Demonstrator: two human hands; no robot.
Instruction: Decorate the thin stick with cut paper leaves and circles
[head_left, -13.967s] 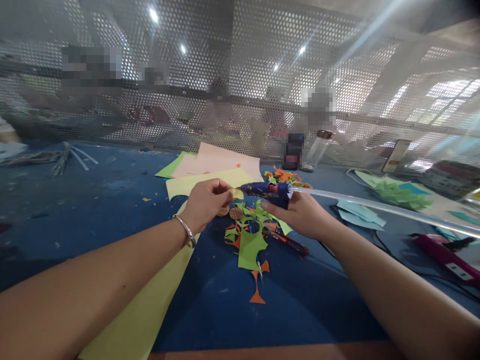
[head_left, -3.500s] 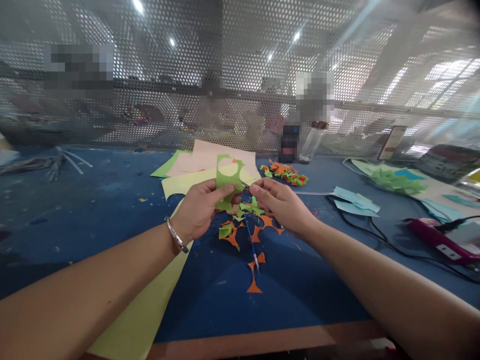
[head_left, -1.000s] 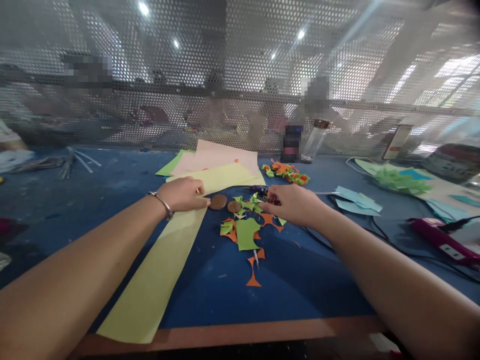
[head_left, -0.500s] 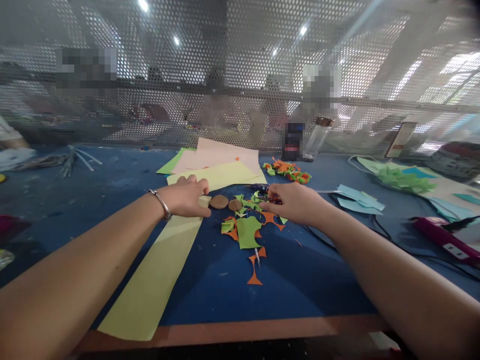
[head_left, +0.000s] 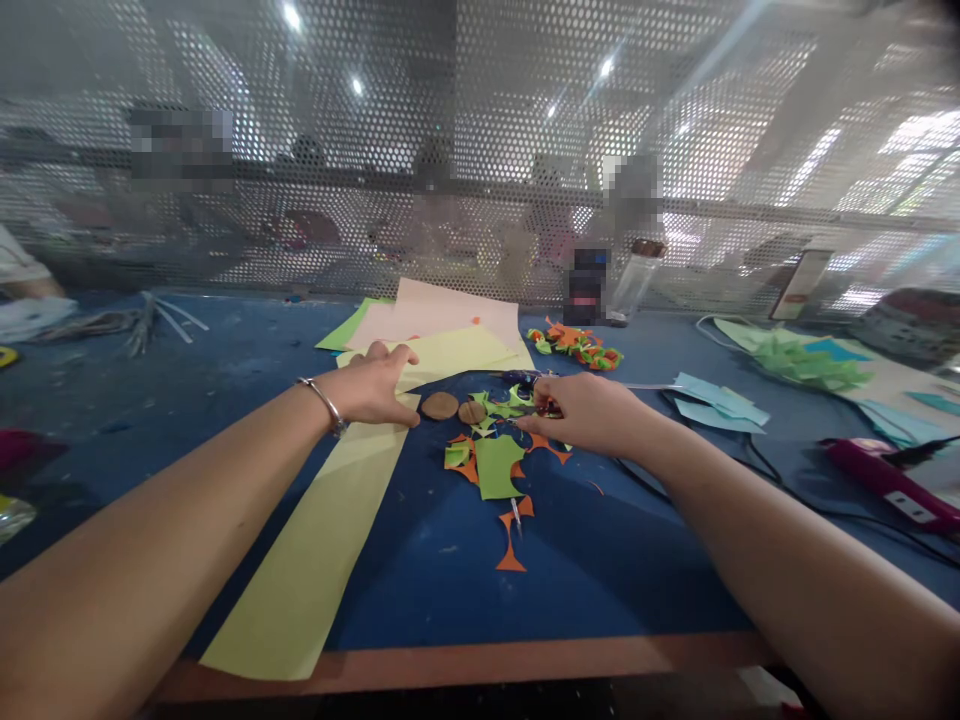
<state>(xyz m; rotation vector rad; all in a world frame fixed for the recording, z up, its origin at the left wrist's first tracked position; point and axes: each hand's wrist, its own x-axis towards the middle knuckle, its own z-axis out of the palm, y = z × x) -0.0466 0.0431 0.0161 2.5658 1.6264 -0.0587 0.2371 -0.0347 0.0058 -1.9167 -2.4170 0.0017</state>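
Note:
My left hand [head_left: 375, 385], with a bracelet at the wrist, lies over the top of a long pale-yellow paper strip [head_left: 300, 565]. Its thumb and fingers are spread apart. Just right of the thumb are two round brown discs [head_left: 439, 405], one larger than the other. My right hand [head_left: 589, 408] rests with curled fingers around the dark handles of what look like scissors [head_left: 517, 377]; the hand partly hides them. Below and left of it lie green and orange paper scraps [head_left: 501, 466], with a small thin pointed piece [head_left: 517, 516] among them.
Pink, yellow and green sheets [head_left: 450, 310] lie behind my hands. Curled orange-green paper pieces [head_left: 577, 345] and a clear bottle [head_left: 636, 285] stand farther back. At right are light-blue papers [head_left: 724, 400], black cables and a magenta power strip [head_left: 892, 485]. A perforated metal screen [head_left: 480, 180] borders the blue table.
My left hand has shifted slightly left, its thumb and fingers still apart. My right hand has moved slightly down. The scraps and discs keep their places on the table.

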